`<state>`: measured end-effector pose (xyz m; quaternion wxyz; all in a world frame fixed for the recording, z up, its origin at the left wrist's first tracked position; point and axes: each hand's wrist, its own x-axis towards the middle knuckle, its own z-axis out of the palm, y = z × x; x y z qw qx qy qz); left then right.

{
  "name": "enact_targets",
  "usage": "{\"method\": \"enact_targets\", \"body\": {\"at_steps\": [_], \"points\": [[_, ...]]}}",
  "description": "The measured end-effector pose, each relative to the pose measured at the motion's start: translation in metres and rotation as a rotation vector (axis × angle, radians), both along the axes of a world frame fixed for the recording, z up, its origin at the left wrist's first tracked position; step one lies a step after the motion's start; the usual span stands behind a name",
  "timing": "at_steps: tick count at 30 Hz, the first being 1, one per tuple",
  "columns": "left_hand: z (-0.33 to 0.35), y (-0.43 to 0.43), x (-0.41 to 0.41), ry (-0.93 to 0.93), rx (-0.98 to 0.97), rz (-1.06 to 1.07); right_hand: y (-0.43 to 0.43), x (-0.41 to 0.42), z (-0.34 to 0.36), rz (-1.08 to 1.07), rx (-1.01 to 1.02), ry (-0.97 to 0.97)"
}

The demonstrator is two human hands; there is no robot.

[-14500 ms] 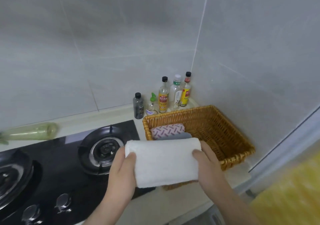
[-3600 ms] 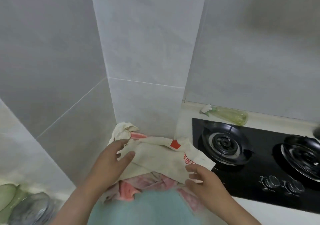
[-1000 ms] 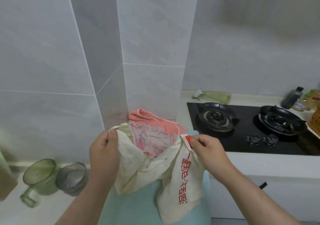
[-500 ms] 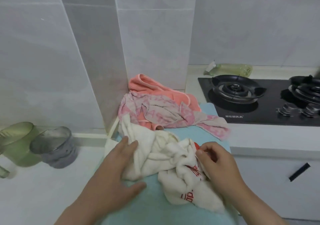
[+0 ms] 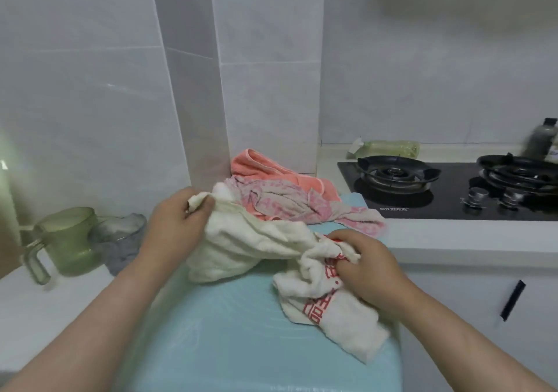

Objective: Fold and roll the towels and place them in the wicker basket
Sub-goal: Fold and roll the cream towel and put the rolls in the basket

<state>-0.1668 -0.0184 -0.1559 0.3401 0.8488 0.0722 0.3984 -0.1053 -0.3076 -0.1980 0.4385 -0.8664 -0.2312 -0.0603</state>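
Obs., head view. We see the cream towel (image 5: pixel 250 240) lying crumpled on the light-blue desk (image 5: pixel 229 340), stretched loosely between the two hands. It is unfolded, and red printed characters show on its right-hand part.

Left hand (image 5: pixel 178 225): fingers curled, pinching one corner of the cream towel at its far left end, raised a little off the desk.

Right hand (image 5: pixel 371 268): fingers curled into a bunched fold of the same towel, right at the red print. The tail of the towel runs under this hand toward the near right edge of the desk.

Behind the cream towel, against the tiled wall corner, we note a pink patterned towel (image 5: pixel 287 201) heaped on a coral towel (image 5: pixel 256 168). The patterned one touches the cream towel's far edge.

Surroundings:
- To the right are a black gas hob (image 5: pixel 453 198) and a green spray bottle (image 5: pixel 389 148) lying on its side behind it.
- A dark bottle (image 5: pixel 543 138) stands at the far right edge.
- On the lower ledge to the left, a green mug (image 5: pixel 69 240) stands just beside a grey cup (image 5: pixel 120 240).
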Motion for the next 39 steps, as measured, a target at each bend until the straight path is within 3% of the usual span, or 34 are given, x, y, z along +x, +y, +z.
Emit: {"method": "enact_targets", "body": {"at_steps": [3, 7, 12, 18, 22, 28, 31, 34, 39], "points": [[0.023, -0.004, -0.017, -0.086, -0.09, 0.026, -0.014, -0.011, 0.036, -0.137, 0.175, 0.015], [0.05, -0.007, -0.043, -0.086, -0.339, -0.056, -0.032, -0.031, 0.088, -0.18, 0.536, 0.244], [0.079, 0.008, -0.052, 0.205, -0.629, -0.086, -0.043, -0.05, 0.14, -0.13, 0.803, 0.502], [0.074, 0.004, -0.033, 0.465, -0.534, -0.126, -0.035, -0.046, 0.135, -0.162, 0.744, 0.674], [0.04, -0.017, -0.033, 0.651, -0.807, -0.381, -0.021, -0.043, 0.097, -0.266, 0.614, 0.661], [0.005, -0.032, -0.057, 0.581, -0.623, -0.467, -0.002, -0.067, 0.055, -0.147, 0.426, 0.415], [-0.024, -0.024, -0.075, 0.485, -0.46, -0.353, 0.006, -0.083, 0.043, -0.162, 0.392, 0.292], [-0.048, -0.017, -0.093, 0.398, -0.283, -0.175, 0.012, -0.095, 0.034, -0.108, 0.531, 0.285], [-0.068, -0.012, -0.111, 0.468, -0.017, -0.062, 0.016, -0.102, 0.023, -0.05, 0.473, 0.213]]}}
